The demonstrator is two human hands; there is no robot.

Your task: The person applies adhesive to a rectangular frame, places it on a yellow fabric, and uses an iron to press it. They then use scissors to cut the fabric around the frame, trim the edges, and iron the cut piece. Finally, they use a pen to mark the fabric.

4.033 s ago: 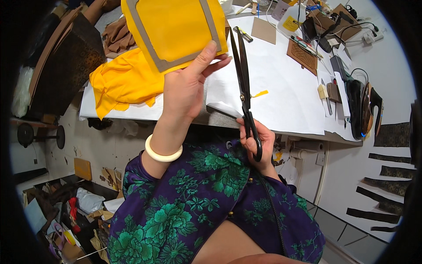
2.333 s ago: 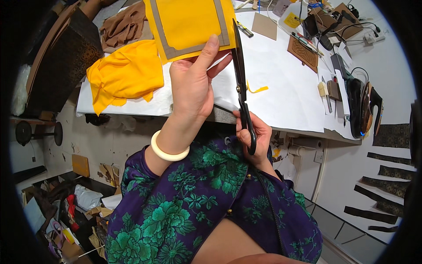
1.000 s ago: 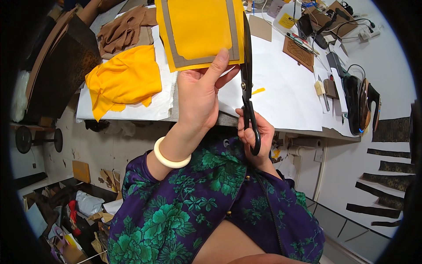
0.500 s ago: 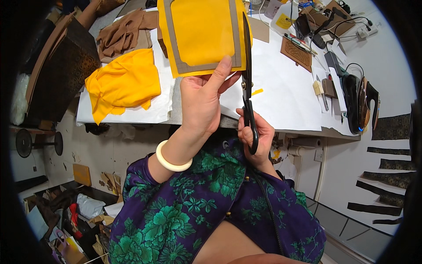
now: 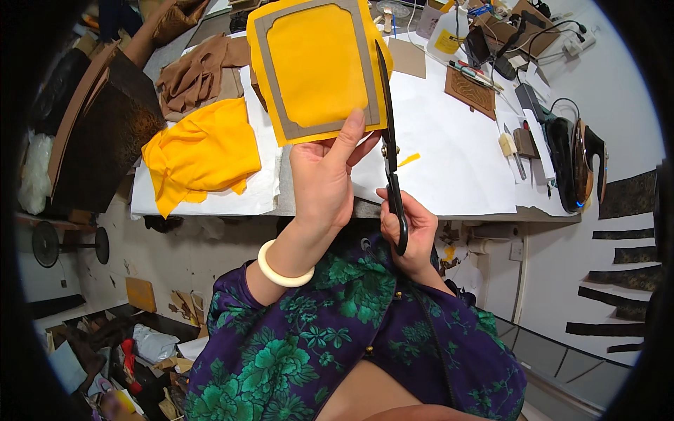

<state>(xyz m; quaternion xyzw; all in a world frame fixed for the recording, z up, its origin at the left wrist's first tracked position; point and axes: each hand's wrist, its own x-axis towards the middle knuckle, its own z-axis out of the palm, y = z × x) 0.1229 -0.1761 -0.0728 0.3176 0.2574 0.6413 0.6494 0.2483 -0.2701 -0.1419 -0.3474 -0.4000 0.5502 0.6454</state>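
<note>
My left hand [image 5: 326, 158] grips a yellow panel of thin material [image 5: 319, 70] by its lower right corner, thumb on the front and fingers behind. A grey-brown frame with notched inner corners [image 5: 326, 130] lies on the panel, leaving a narrow yellow margin outside it. In my right hand [image 5: 411, 228] is a pair of black scissors [image 5: 390, 151], held upright with the fingers in the handles. Their long blades run along the panel's right edge; whether they are fully closed is hard to tell. A thin yellow offcut [image 5: 408, 160] lies on the white paper behind the scissors.
White paper [image 5: 463, 179] covers the worktable. Crumpled yellow cloth [image 5: 203, 151] and brown leather [image 5: 193, 77] lie left. To the right are a tooled brown leather piece [image 5: 470, 91], a plastic bottle [image 5: 448, 34], cables and small tools. Dark patterned strips [image 5: 618, 255] hang on the right wall.
The panel, both hands and the scissors sit slightly lower in view, as does the whole table. The scissors' blades have shifted a little left and tilt more along the panel's right edge.
</note>
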